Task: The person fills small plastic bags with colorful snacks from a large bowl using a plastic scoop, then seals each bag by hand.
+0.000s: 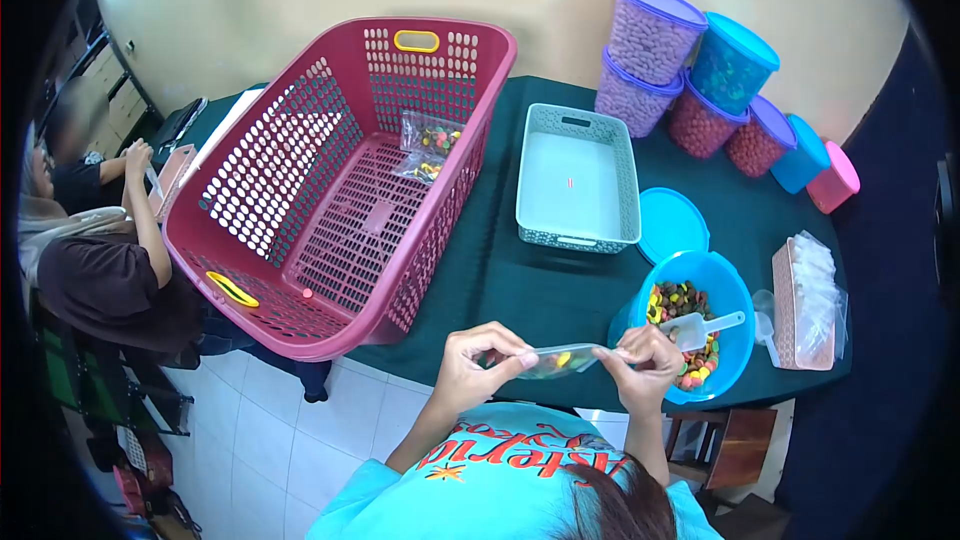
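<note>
Between both hands, just in front of the turquoise shirt, is a small clear plastic bag (560, 362) with colourful candies inside. My left hand (478, 365) pinches one end of the bag between thumb and fingers. At the other end, my right hand (645, 365) is closed on the bag's top edge. Close to the right hand stands a blue tub (738, 350) of mixed colourful candies. A white scoop (690, 330) lies on the candies, its handle pointing right.
A large maroon basket (400, 310) holds filled bags (432, 135). Right of it are a pale green tray (578, 180) and a blue lid (673, 224). Lidded tubs (655, 35) line the wall. A pink basket (785, 305) holds clear bags. Other people (110, 280) work at left.
</note>
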`<state>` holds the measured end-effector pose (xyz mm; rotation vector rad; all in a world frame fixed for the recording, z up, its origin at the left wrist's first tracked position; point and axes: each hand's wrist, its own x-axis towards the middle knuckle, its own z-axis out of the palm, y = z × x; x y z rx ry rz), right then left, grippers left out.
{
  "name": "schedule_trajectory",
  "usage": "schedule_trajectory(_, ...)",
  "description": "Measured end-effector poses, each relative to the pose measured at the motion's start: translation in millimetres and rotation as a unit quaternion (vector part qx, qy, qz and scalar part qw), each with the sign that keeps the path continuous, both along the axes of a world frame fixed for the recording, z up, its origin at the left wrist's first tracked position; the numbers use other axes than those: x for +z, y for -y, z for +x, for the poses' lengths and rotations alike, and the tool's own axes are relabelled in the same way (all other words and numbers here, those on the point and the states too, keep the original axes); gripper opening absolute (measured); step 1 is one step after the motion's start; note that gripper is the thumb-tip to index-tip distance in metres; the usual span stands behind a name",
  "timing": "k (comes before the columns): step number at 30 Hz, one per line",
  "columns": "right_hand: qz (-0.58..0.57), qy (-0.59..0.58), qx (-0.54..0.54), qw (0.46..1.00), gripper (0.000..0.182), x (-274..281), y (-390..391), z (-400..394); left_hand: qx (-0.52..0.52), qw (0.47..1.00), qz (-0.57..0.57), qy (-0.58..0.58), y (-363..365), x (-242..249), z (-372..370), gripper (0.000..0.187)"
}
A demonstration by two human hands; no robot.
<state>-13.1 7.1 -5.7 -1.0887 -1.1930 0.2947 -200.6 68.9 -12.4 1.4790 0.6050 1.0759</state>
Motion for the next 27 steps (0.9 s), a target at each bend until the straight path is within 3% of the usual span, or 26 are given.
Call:
schedule_trajectory(3, -0.003, -0.025, 0.003, 1.000, 0.034, -4.3, 0.7, 1.0, -0.004, 0.993, -0.053, 0.101, 1.8, 0.7, 2.2, 0.004)
schedule_trajectory(6, -0.064, -0.007, 0.012, 0.998, 0.032, -11.6, 5.3, 2.3, -0.005, 0.985, -0.135, 0.110, 2.3, 4.7, -1.7, 0.005)
schedule_trajectory(8, -0.211, -0.071, 0.091, 0.971, 0.042, -5.5, 10.1, -0.8, -0.008, 0.983, -0.147, 0.114, 0.0, 0.5, -2.3, 0.007)
schedule_trajectory(9, -0.246, -0.057, 0.144, 0.957, 0.056, -19.9, 12.8, 4.9, -0.004, 0.978, -0.164, 0.127, -1.5, -2.1, -2.6, 0.007)
schedule_trajectory(10, -0.329, -0.012, 0.196, 0.924, 0.056, -9.1, 17.1, 8.4, 0.001, 0.973, -0.181, 0.141, -2.8, -4.0, -2.0, 0.008)
schedule_trajectory(12, -0.315, 0.054, 0.305, 0.897, 0.055, -16.6, 24.7, 11.4, 0.007, 0.973, -0.175, 0.150, -4.5, -3.7, 0.0, 0.008)
schedule_trajectory(14, -0.327, 0.097, 0.318, 0.885, 0.045, -23.3, 30.9, 11.6, 0.012, 0.953, -0.219, 0.211, -6.3, -0.2, 0.4, 0.010)
schedule_trajectory(16, -0.378, 0.057, 0.323, 0.866, 0.033, -28.3, 33.5, 12.9, 0.017, 0.953, -0.212, 0.214, -9.8, -4.8, -1.5, 0.007)
schedule_trajectory(18, -0.350, 0.039, 0.304, 0.885, 0.027, -28.1, 33.5, 13.0, 0.057, 0.956, -0.195, 0.210, -11.7, -3.7, -3.4, 0.007)
schedule_trajectory(19, -0.320, 0.011, 0.280, 0.905, 0.022, -26.7, 31.4, 12.4, 0.013, 0.969, -0.158, 0.187, -14.5, -11.4, -12.0, 0.020)
schedule_trajectory(20, -0.319, 0.016, 0.294, 0.901, 0.022, -23.7, 28.0, 10.8, 0.027, 0.969, -0.156, 0.190, -12.7, -10.3, -12.5, 0.020)
schedule_trajectory(22, -0.264, -0.055, 0.303, 0.914, 0.018, -12.8, 20.7, 5.6, -0.009, 0.917, -0.208, 0.340, -12.2, -5.5, -10.6, 0.050)
schedule_trajectory(23, -0.257, -0.030, 0.315, 0.913, 0.017, -4.4, 14.1, 5.2, -0.035, 0.921, -0.208, 0.326, -12.6, -3.8, -16.0, 0.073)
schedule_trajectory(26, -0.220, -0.073, 0.345, 0.909, 0.014, 33.1, -14.6, -14.2, -0.001, 0.945, -0.134, 0.297, -13.1, -21.1, -23.3, 0.073)
schedule_trajectory(27, -0.211, -0.088, 0.367, 0.902, 0.014, 47.4, -24.7, -22.6, 0.002, 0.949, -0.123, 0.289, -9.2, -22.2, -26.3, 0.061)
